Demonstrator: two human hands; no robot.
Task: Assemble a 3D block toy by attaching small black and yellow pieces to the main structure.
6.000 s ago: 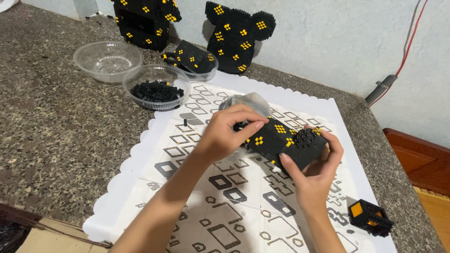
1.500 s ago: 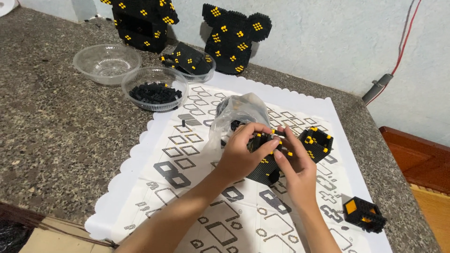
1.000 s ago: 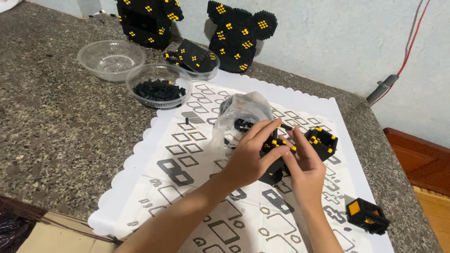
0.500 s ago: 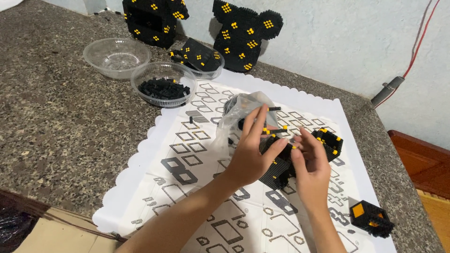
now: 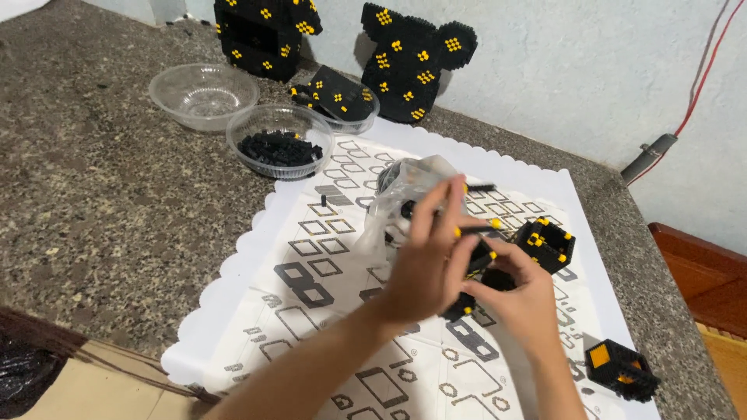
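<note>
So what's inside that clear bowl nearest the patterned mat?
The clear bowl holds a heap of small black bricks. Whatever lies beneath the heap is covered.

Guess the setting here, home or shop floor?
Likely a home hobby corner: a granite counter with a patterned paper mat, plastic bowls of black bricks, and finished block models against a painted wall.

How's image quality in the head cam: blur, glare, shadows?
Head view: left hand and right hand are motion-smeared over the black-and-yellow block piece; the bowls and mat stay fairly sharp; light is soft and even, with faint shadows and mild sheen on the clear plastic bag.
</note>
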